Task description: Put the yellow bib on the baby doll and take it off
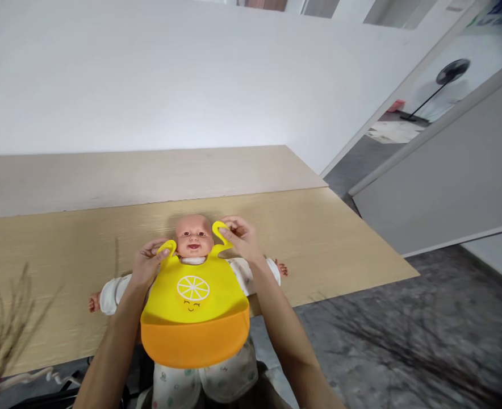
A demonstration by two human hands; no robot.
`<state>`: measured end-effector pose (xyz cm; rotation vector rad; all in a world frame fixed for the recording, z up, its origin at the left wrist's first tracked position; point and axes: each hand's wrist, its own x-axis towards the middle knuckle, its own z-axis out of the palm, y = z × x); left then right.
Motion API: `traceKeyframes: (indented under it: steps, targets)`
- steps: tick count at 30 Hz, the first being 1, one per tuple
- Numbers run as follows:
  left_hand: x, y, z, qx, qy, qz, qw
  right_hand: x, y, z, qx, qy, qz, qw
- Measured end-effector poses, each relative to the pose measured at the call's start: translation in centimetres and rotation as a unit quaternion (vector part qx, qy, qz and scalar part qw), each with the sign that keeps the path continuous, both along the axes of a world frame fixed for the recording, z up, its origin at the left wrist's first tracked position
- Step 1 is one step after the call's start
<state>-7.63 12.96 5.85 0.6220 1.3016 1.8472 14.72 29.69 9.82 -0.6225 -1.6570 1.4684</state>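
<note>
A baby doll (195, 234) in white patterned clothes lies face up on the wooden table, arms spread to both sides. Over its chest lies a yellow bib (225, 289) with a lemon-slice print and an orange pocket along its lower edge. My left hand (149, 257) pinches one neck strap of the bib beside the doll's cheek. On the other side of the head, my right hand (241, 237) grips the other curled strap, raised a little. The two straps are apart, and the doll's neck shows between them.
The light wooden table (319, 238) ends at a slanting edge on the right, above a grey floor (387, 329). A paler board (149, 176) runs along the white wall. Beyond a doorway stands a black fan (452, 71).
</note>
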Motion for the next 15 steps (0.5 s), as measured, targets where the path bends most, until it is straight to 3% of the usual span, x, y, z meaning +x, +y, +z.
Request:
traceKeyframes:
  steps: [3,6,9,15]
  targets:
    - [-0.2,-0.4,-0.2,0.017,0.027,-0.040,0.999,-0.1,-2.8,1.9,0.073,-0.061,0.130,0.987]
    - [-0.7,-0.8,-0.6,0.016,0.047,-0.051,0.997,-1.9,-5.0,3.0,0.212,-0.122,0.217,0.945]
    - [-1.2,-1.2,-1.1,-0.004,0.067,-0.034,0.997,-3.6,-6.0,3.3,0.336,-0.181,0.215,0.899]
    - [-1.0,-1.2,-1.1,-0.020,0.134,-0.048,0.990,-4.0,-6.5,3.1,0.429,-0.252,0.195,0.845]
